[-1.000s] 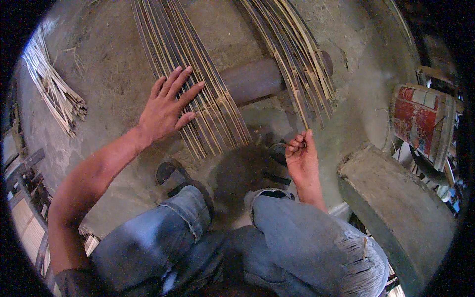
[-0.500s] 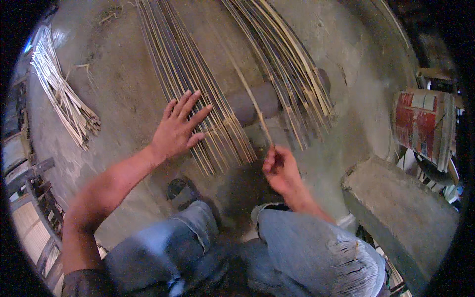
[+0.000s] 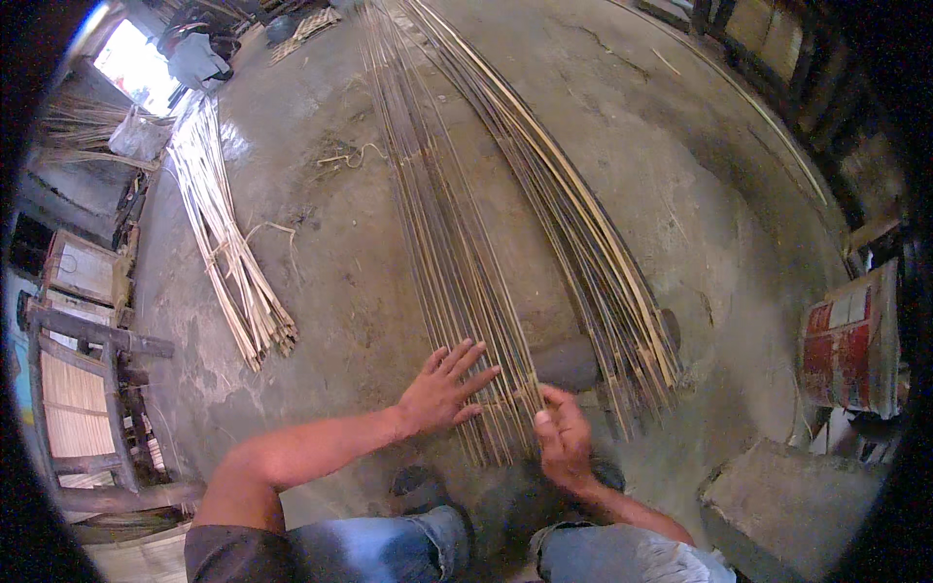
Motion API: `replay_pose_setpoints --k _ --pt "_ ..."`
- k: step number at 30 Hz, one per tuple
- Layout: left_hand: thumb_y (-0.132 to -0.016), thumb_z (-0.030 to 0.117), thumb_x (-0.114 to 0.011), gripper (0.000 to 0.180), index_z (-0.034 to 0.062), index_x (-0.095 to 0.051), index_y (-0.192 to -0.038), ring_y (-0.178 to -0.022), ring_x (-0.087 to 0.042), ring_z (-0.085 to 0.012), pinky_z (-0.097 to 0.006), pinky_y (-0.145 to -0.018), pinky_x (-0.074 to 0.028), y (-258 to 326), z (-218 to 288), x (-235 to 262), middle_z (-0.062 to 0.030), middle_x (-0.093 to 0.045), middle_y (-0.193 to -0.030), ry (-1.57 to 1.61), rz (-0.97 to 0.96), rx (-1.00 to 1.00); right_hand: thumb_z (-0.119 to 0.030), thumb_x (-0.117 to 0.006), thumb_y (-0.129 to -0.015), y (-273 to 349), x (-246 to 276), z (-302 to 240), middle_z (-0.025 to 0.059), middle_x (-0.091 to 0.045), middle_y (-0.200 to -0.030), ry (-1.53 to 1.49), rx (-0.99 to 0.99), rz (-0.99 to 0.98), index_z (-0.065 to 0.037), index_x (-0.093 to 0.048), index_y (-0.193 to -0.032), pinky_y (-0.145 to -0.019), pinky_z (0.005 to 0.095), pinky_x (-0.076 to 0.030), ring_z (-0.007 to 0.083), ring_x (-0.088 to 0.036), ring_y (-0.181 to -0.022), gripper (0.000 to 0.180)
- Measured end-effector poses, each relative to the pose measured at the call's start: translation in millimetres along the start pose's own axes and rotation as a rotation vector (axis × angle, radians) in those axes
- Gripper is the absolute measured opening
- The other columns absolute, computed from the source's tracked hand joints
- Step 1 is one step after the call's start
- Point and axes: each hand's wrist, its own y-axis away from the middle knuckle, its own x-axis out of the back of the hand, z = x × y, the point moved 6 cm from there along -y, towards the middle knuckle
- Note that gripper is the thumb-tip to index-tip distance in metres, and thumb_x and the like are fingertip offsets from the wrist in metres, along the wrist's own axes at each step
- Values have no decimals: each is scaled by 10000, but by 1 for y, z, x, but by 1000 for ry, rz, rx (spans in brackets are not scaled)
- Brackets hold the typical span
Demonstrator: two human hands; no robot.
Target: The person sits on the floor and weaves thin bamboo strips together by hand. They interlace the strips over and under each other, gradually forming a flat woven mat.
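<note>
Two long rows of thin bamboo strips stretch away from me over the floor, a left row (image 3: 423,204) and a right row (image 3: 573,233). Their near ends rest across a dark cylinder like a log or pipe (image 3: 567,365). My left hand (image 3: 442,391) lies with fingers spread on the left row close to its near end. At that row's right edge, my right hand (image 3: 564,437) pinches the end of one strip (image 3: 523,350), which lies alongside the others. The far ends of both rows run out toward the upper edge.
A pale tied bundle of strips (image 3: 228,253) lies on the concrete floor at left, beyond a wooden frame (image 3: 73,394). At right stand a red-and-white container (image 3: 841,350) and a low concrete block (image 3: 787,491). A bright doorway (image 3: 136,63) is far left.
The strip in my right hand, earlier apart in the gap between the rows, now lies against the left row's right edge. My view has tilted up, showing more of the room.
</note>
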Motion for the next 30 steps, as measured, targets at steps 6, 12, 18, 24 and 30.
replay_pose_setpoints --k 6,12,18,24,30 --pt "-947 527 -456 655 246 -298 -1517 -1472 -166 -345 -528 -1169 -159 -1 2 -5 -143 -180 -1596 30 3 -10 -173 -525 -956 22 -19 25 -33 -497 -734 32 42 -21 -13 -513 -1278 -569 242 -386 56 -446 -660 360" --pt "-930 512 -461 670 254 -284 -1523 -1447 -221 -360 -531 -1166 -180 -2 -3 -14 -139 -189 -1593 40 0 0 -174 -584 -952 36 -35 50 70 -704 -954 -140 -443 -323 -5 -547 -1312 -788 281 -500 115 -628 -868 399" --pt "-932 489 -465 671 242 -274 -1526 -1427 -259 -357 -516 -1165 -183 -2 0 -6 -130 -170 -1599 -10 79 -25 -106 -668 -897 59 -24 62 135 -703 -1074 -313 -572 -367 45 -551 -1275 -826 308 -527 176 -669 -942 424" --pt "-948 498 -455 678 202 -266 -1529 -1449 -218 -348 -512 -1173 -152 1 -2 -9 -137 -159 -1601 2 89 -23 -64 -701 -863 67 -27 68 107 -679 -1034 -332 -599 -331 28 -548 -1267 -787 305 -532 170 -649 -923 442" --pt "-962 488 -449 747 67 -206 -1529 -1482 -131 -322 -520 -1178 -122 11 -32 -17 -129 -131 -1610 106 177 270 -84 -712 -857 86 -30 87 50 -642 -946 -515 -795 -382 -17 -607 -1119 -760 283 -523 135 -619 -855 291"
